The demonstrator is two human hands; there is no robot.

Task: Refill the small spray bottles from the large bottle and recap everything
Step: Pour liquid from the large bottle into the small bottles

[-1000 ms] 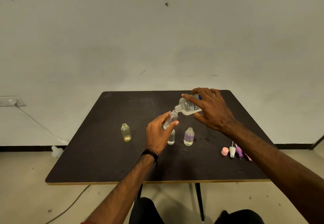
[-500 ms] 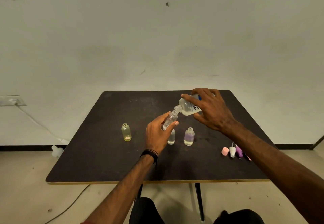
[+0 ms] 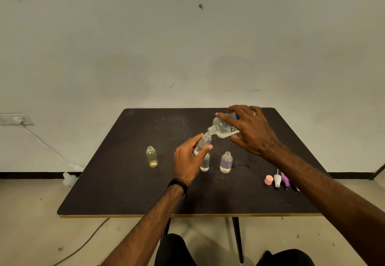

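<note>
Dark trousers fill the bottom centre of the frame, and above them the near edge of the dark brown square table [image 3: 129, 193] crosses the picture. At lower right on the tabletop lies a loose cluster of small caps and spray tops [image 3: 278, 180], pink, white and purple, so none of the small bottles is recapped yet. In the middle of the frame the left hand [image 3: 188, 161], a black band at its wrist, grips a small clear spray bottle [image 3: 203, 143] lifted off the table and tilted to the right, thumb and fingers curled round its body. Just behind that hand a second small clear bottle [image 3: 204, 163] stands open; to its right stands a small open bottle with a purple tint [image 3: 226, 162], and well apart at centre left a small open yellowish bottle [image 3: 151, 157]. Each seems to hold only a little liquid at the bottom (levels are hard to read). Farther back, right of centre, the right hand [image 3: 253, 132] holds the large clear plastic bottle with dark lettering [image 3: 224, 127] tipped down to the left, fingers spread and curled over its body, its open neck meeting the mouth of the lifted bottle. My judgement: the pouring is under way on one bottle, others probably await filling, and all recapping remains, the large bottle included.
</note>
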